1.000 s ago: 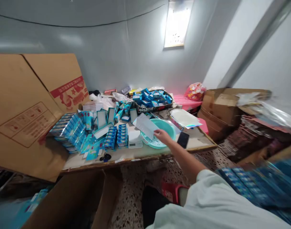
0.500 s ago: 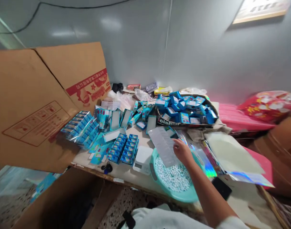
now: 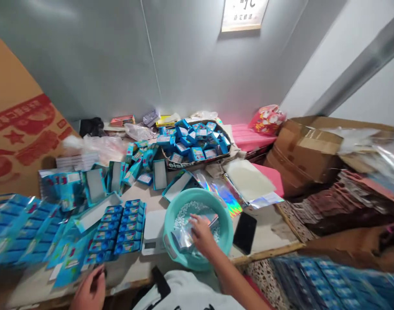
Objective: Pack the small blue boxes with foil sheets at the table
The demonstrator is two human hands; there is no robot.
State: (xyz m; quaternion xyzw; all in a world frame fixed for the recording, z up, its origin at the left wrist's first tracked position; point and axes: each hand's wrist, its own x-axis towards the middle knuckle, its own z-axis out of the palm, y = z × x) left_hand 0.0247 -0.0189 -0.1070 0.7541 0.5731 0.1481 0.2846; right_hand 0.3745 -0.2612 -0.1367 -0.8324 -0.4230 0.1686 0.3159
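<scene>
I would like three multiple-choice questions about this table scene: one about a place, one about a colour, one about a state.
1. Where is the right hand?
A. on the black phone
B. inside the basin
C. on the cardboard box

2. What colour is the basin?
A. teal
B. red
C. yellow

3. In what state is the black phone?
A. standing upright
B. held in the left hand
C. lying flat on the table

Answers:
1 B, the hand rests on a shiny clear sheet over the small white pellets.
2 A, its rim is teal.
3 C, it lies flat right of the basin, and the left hand is far from it.
</scene>
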